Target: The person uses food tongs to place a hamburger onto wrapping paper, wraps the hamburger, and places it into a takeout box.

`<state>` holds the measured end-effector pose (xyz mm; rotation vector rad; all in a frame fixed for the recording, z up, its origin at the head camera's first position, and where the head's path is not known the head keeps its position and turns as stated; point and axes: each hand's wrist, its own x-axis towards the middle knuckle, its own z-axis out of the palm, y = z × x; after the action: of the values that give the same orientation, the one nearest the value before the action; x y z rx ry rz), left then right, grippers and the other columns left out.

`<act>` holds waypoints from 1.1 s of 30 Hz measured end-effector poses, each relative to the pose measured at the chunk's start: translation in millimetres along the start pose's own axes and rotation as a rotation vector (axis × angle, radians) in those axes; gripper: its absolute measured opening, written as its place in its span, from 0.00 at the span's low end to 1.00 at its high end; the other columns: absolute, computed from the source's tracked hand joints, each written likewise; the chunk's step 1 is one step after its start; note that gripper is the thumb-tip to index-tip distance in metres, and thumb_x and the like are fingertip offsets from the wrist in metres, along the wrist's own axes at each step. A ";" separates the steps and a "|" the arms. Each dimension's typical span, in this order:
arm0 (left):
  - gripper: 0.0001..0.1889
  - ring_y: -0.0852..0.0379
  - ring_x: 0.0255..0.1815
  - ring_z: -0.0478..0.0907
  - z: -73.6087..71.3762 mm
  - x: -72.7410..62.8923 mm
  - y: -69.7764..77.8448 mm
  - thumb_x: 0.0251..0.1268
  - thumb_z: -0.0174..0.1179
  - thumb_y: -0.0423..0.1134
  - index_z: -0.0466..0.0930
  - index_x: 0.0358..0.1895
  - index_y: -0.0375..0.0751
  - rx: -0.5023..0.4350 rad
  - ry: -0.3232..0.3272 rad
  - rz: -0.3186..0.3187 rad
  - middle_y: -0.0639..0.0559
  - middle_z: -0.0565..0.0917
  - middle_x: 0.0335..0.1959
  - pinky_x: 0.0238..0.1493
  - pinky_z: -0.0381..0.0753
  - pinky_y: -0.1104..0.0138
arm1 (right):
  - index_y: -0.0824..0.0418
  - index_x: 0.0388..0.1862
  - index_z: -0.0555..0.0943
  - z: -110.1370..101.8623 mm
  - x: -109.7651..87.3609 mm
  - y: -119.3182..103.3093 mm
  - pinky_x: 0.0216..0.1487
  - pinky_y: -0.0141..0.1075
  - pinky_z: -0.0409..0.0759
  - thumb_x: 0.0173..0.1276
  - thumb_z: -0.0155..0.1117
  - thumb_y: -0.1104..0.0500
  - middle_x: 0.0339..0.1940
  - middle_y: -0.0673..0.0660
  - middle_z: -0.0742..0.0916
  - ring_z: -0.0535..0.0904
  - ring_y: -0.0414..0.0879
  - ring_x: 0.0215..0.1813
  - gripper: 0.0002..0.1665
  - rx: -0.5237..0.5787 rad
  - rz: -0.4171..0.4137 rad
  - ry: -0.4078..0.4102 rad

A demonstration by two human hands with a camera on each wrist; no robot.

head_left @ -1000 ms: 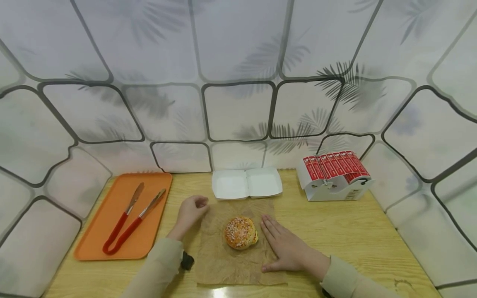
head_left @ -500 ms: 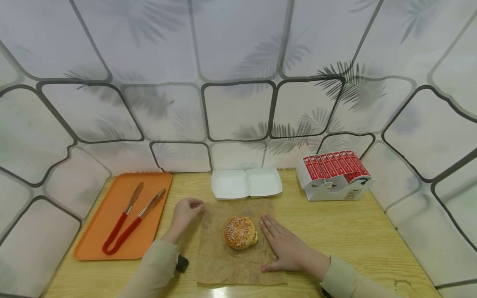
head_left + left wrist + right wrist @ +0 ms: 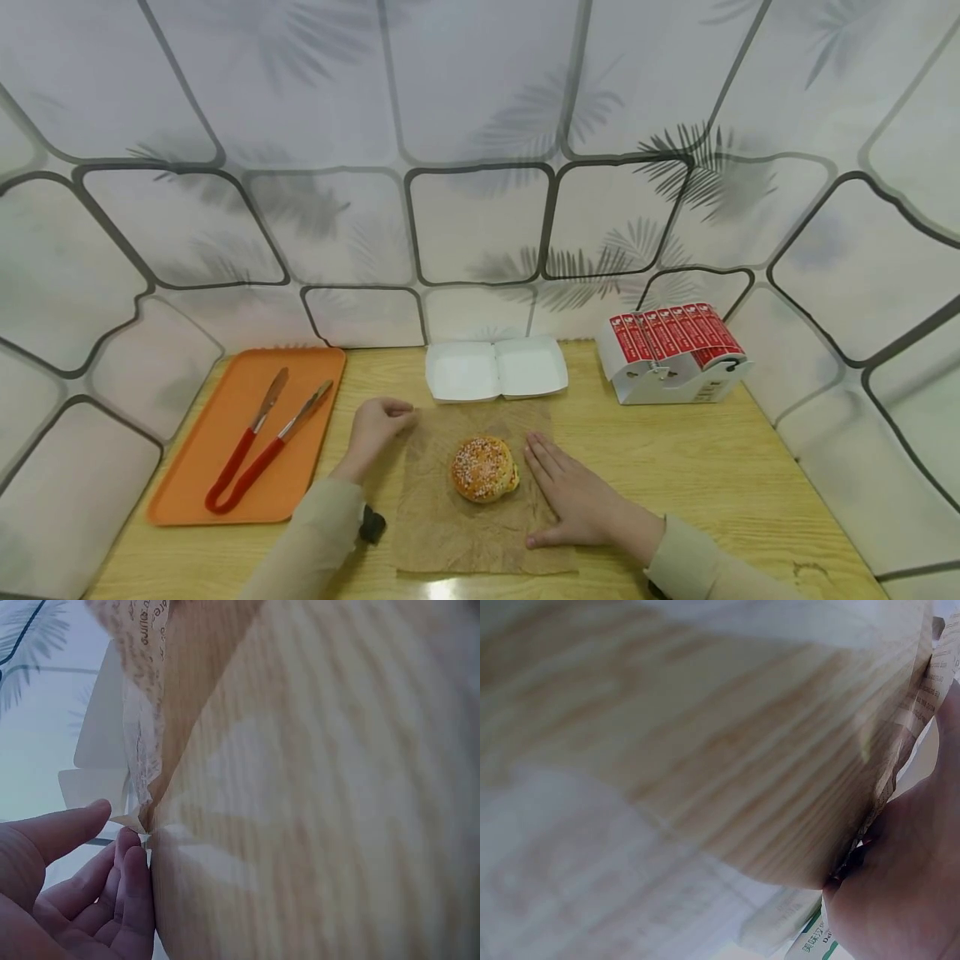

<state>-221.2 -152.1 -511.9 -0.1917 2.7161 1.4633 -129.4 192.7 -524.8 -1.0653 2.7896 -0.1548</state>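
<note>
A round bun [image 3: 483, 469] with a seeded top, yellow filling showing at its right side, sits on a sheet of brown paper [image 3: 435, 533]. At the sheet's far left corner is my left hand [image 3: 375, 433]. The left wrist view shows the paper's corner [image 3: 133, 820] between the thumb and the loosely bent fingers, with a gap left between them. My right hand [image 3: 573, 496] lies flat along the paper's right side, fingers straight and thumb spread. Its palm and part of the printed paper [image 3: 930, 694] appear in the right wrist view.
An opened white box [image 3: 465, 371] stands just behind the paper. On the left, an orange tray [image 3: 180, 483] carries red-handled tongs [image 3: 266, 454]. A white holder [image 3: 637, 387] of red packets [image 3: 675, 333] stands at the back right, against the patterned wall [image 3: 480, 225].
My left hand has moved slightly left and nearer to the paper's corner, then a little back to the right. The right hand, bun and paper have stayed in place.
</note>
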 end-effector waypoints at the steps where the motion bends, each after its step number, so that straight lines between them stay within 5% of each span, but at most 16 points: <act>1: 0.11 0.59 0.32 0.86 -0.1 0.2 0.3 0.64 0.74 0.34 0.92 0.45 0.29 0.000 0.002 -0.001 0.37 0.93 0.40 0.33 0.84 0.73 | 0.74 0.85 0.54 -0.2 -0.1 -0.1 0.87 0.54 0.62 0.63 0.55 0.14 0.88 0.73 0.55 0.52 0.65 0.89 0.77 -0.004 -0.001 0.002; 10: 0.07 0.59 0.25 0.83 -0.1 0.3 4.0 0.67 0.72 0.34 0.93 0.38 0.31 0.026 0.005 0.016 0.41 0.92 0.30 0.26 0.79 0.72 | 0.74 0.85 0.54 -3.0 -0.7 -1.6 0.87 0.54 0.62 0.63 0.56 0.14 0.88 0.73 0.55 0.52 0.66 0.88 0.76 -0.007 -0.003 0.000; 21: 0.08 0.61 0.25 0.81 -4.0 -2.3 4.8 0.70 0.68 0.34 0.90 0.38 0.31 0.028 0.030 0.045 0.42 0.90 0.28 0.30 0.79 0.72 | 0.74 0.84 0.55 -3.0 -1.0 -1.7 0.86 0.54 0.62 0.63 0.54 0.13 0.87 0.74 0.56 0.53 0.66 0.88 0.77 -0.021 -0.008 0.008; 33: 0.09 0.49 0.37 0.84 -12.3 -10.4 22.7 0.73 0.66 0.37 0.90 0.43 0.33 0.105 0.040 0.096 0.39 0.91 0.39 0.33 0.80 0.67 | 0.74 0.84 0.56 -1.9 -1.0 -1.6 0.86 0.54 0.63 0.63 0.55 0.14 0.87 0.74 0.56 0.54 0.66 0.88 0.76 -0.030 -0.011 0.016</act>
<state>-213.7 -149.1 -485.2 -0.0875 2.8623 1.3480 -127.9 192.3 -522.6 -1.0912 2.8090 -0.1231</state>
